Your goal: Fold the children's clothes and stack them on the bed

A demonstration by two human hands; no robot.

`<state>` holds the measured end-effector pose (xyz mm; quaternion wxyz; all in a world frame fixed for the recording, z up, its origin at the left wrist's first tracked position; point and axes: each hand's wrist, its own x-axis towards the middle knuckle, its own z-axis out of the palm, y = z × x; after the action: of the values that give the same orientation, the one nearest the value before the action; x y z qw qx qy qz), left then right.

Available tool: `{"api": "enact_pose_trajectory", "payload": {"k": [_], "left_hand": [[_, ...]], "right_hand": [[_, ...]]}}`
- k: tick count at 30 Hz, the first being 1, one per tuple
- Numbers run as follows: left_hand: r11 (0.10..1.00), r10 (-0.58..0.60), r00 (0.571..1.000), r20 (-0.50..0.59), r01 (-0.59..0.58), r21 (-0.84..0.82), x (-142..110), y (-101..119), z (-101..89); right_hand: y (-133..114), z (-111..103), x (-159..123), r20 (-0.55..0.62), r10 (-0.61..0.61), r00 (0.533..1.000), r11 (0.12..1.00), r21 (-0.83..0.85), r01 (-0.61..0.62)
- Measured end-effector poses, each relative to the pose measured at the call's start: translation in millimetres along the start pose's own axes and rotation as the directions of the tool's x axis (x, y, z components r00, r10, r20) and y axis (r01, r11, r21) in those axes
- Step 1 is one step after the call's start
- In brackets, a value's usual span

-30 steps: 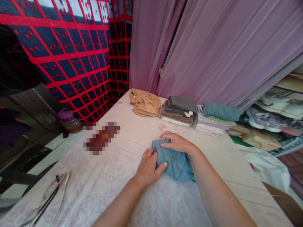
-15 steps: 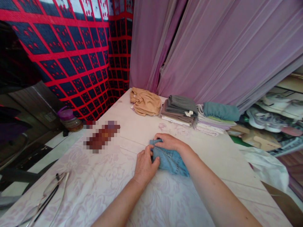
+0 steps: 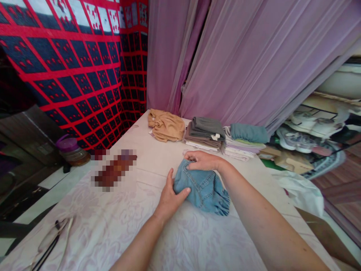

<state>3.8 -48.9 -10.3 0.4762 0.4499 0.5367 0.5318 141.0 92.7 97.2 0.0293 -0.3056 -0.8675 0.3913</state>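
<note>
A folded piece of blue denim clothing (image 3: 201, 184), with a stitched pocket and a gathered edge at its lower right, sits on the patterned bed cover. My right hand (image 3: 201, 161) grips its upper edge, the thumb on the near side and the fingers curled over the far side. Along its left side, my left hand (image 3: 172, 194) is open, with fingers stretched upward and the thumb apart, resting against the denim. The left fingers' contact behind the fold is partly hidden.
Behind the denim lie tan clothing (image 3: 166, 126), a stack of dark folded clothes (image 3: 204, 130) and another pile topped by a teal roll (image 3: 249, 132). Eyeglasses (image 3: 52, 241) lie at front left, near a pixelated item (image 3: 115, 171). Shoes (image 3: 299, 139) fill a rack at right.
The denim has been lifted and puffed out somewhat, showing more of its pocket and gathered edge. My left fingers have straightened and spread. The view has shifted slightly to the right.
</note>
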Motion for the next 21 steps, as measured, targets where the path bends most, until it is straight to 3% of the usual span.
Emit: {"api": "enact_pose_trajectory", "payload": {"k": [3, 6, 10, 13, 15, 17, 19, 21], "left_hand": [[0.972, -0.035, 0.999, 0.016, 0.038, -0.232, 4, 5, -2.1], [0.958, -0.036, 0.997, -0.07, 0.015, -0.287, 12, 20, -11.1], [0.986, 0.142, 0.967, -0.21, -0.158, -0.06, 27, 70, -33.9], [0.905, 0.39, 0.886, -0.252, -0.319, 0.282, 33, 116, -45.6], [0.747, 0.571, 0.803, -0.168, -0.424, 0.512, 32, 131, -44.4], [0.563, 0.662, 0.749, -0.004, -0.493, 0.663, 29, 127, -35.5], [0.446, 0.621, 0.77, 0.147, -0.502, 0.741, 24, 105, -20.7], [0.394, 0.489, 0.834, 0.255, -0.472, 0.788, 16, 74, -2.1]], "right_hand": [[-11, -10, -7, -0.057, -0.094, 0.994, 0.994, 0.045, 0.097], [-24, -16, -3, -0.083, -0.181, 0.98, 0.982, 0.04, 0.185], [-46, -31, 0, -0.246, -0.251, 0.936, 0.968, -0.034, 0.251], [-62, -45, -6, -0.396, -0.299, 0.868, 0.954, -0.139, 0.265], [-60, -46, -12, -0.483, -0.336, 0.809, 0.94, -0.225, 0.257], [-45, -36, -18, -0.549, -0.359, 0.755, 0.929, -0.288, 0.232], [-15, -11, -26, -0.589, -0.332, 0.737, 0.934, -0.313, 0.171], [20, 23, -38, -0.619, -0.197, 0.76, 0.964, -0.263, 0.036]]}}
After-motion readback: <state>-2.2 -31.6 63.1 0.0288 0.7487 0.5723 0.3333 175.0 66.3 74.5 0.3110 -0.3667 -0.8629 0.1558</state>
